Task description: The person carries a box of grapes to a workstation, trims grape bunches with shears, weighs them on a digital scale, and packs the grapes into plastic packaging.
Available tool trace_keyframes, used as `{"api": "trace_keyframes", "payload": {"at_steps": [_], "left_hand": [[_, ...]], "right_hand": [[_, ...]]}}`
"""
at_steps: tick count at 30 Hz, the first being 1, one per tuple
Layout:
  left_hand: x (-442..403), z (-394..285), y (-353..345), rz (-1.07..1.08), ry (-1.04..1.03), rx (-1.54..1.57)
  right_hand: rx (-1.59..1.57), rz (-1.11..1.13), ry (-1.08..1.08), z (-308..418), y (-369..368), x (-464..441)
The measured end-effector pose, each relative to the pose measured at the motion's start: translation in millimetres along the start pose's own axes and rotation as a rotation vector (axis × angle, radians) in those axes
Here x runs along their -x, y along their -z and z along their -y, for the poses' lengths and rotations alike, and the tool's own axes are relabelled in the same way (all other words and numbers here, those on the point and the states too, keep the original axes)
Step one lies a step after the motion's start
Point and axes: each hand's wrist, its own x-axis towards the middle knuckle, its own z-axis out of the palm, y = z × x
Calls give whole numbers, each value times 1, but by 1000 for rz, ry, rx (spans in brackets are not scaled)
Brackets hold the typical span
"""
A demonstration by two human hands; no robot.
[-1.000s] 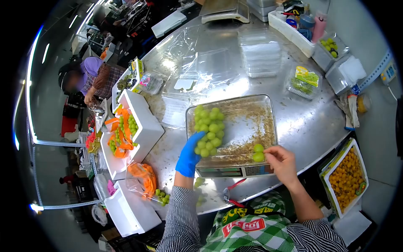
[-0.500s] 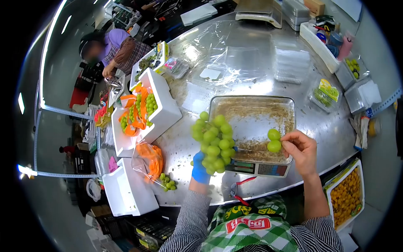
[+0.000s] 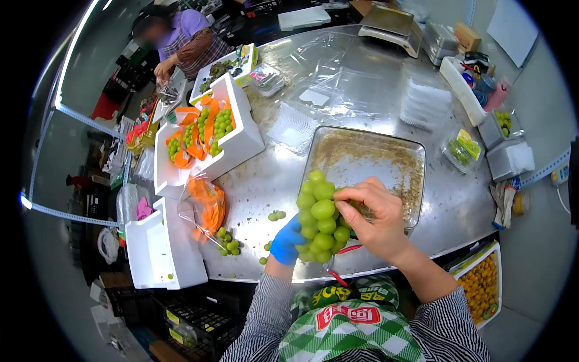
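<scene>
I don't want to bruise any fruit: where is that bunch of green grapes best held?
Grip the bunch of green grapes at its lower left side, coming from the left, where the gloved left hand is. It's long and lumpy with round, close-packed fruit, so a broad cupped hold should suit it better than a pinch.

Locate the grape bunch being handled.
In the head view, just below centre, the grape bunch is in the gloved left hand, with the right hand at its right.
</scene>
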Motion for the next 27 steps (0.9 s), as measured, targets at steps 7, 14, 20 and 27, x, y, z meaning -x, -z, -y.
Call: {"api": "trace_keyframes", "payload": {"at_steps": [7, 14, 20, 27], "left_hand": [[37, -18, 2, 13, -2, -16], [48, -43, -28, -96, 42, -295], [60, -64, -52, -225, 96, -384], [100, -103, -63, -135, 29, -433]], "right_hand": [[-35, 158, 101, -3, -13, 10], [-70, 32, 40, 2, -58, 27], [-858, -278, -446, -7, -99, 39], [-1740, -181, -643, -21, -113, 38]]}}
